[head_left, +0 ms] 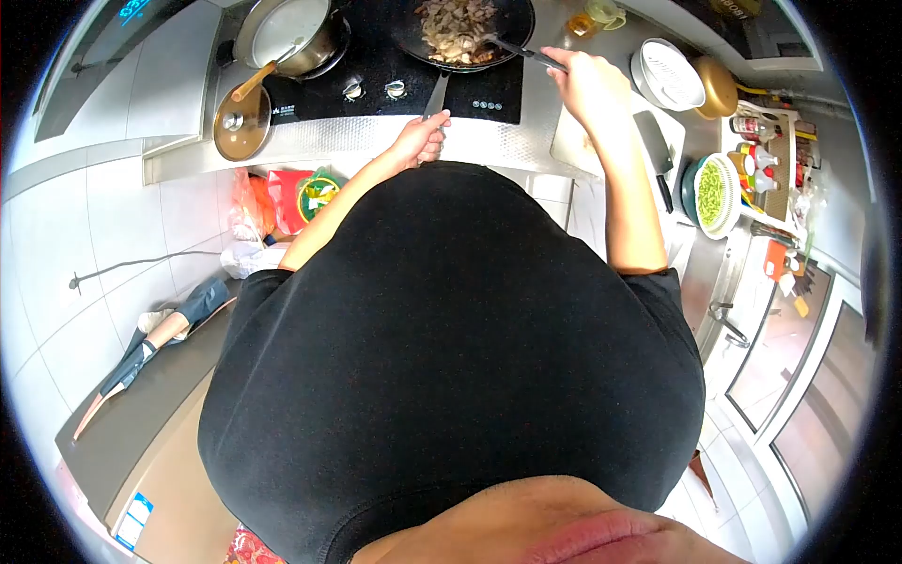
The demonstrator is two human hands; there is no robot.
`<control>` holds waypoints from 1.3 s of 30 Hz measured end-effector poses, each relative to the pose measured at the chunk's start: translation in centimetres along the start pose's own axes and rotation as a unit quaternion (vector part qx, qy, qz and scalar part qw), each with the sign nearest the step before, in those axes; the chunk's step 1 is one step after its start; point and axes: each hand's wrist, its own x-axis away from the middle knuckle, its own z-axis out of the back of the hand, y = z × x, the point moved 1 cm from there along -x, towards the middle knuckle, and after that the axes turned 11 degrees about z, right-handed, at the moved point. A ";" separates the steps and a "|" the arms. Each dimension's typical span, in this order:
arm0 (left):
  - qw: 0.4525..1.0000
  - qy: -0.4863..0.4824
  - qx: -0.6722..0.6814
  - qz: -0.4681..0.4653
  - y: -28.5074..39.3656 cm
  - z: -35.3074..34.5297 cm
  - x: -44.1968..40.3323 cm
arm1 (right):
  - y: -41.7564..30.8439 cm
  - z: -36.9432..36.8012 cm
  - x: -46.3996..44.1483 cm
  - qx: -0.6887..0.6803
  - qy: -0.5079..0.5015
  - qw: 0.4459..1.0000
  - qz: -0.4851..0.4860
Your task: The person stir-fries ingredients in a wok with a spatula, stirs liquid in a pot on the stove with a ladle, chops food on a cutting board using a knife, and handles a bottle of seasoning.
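Observation:
My left hand [420,141] is wrapped round the handle [437,94] of a black frying pan [409,38] on the stove. Pale and brown sliced food [457,30] lies in the pan. In my right hand [589,83] is the dark handle of a spatula [526,53], whose far end touches the food at its right side. Below my right forearm, a cleaver [653,146] rests on a white cutting board [573,141].
A pot of whitish liquid [287,36] stands on the left burner, a wooden-handled utensil [256,81] across its rim. A glass lid [241,122] lies nearby. To the right are a white basket [668,75], a bowl of green pieces [712,195] and a bottle rack [775,155].

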 end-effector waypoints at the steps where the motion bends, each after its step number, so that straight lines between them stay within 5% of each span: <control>1: 1.000 -0.004 -0.002 0.005 0.0 0.0 0.1 | 0.0 -1.2 -0.3 -0.001 0.000 1.000 0.000; 7: 1.000 -0.005 0.005 0.002 -0.5 0.2 -0.5 | -1.2 -11.0 -4.0 -0.077 0.081 0.985 -0.129; 9: 1.000 -0.004 0.006 0.003 -0.7 0.0 -0.4 | -2.3 -11.8 -4.0 -0.087 0.090 0.988 -0.094; 15: 1.000 0.005 0.009 0.006 -0.3 -0.2 -0.1 | -0.3 -7.4 -0.9 -0.058 0.055 0.996 -0.037; 23: 1.000 0.029 0.001 0.010 -0.4 -0.3 -0.6 | -1.9 -13.8 -2.8 -0.099 0.114 0.988 -0.027; 32: 1.000 0.022 0.000 0.004 -0.5 0.2 -0.8 | -0.2 -1.0 3.0 -0.030 0.065 0.997 -0.018; 35: 1.000 0.022 0.000 -0.001 -0.4 -0.2 -0.4 | -0.5 -2.4 2.0 -0.043 0.009 0.998 -0.039; 39: 1.000 0.004 -0.006 -0.008 -0.5 0.2 -0.8 | -0.9 -9.5 -1.4 -0.066 0.072 0.987 -0.124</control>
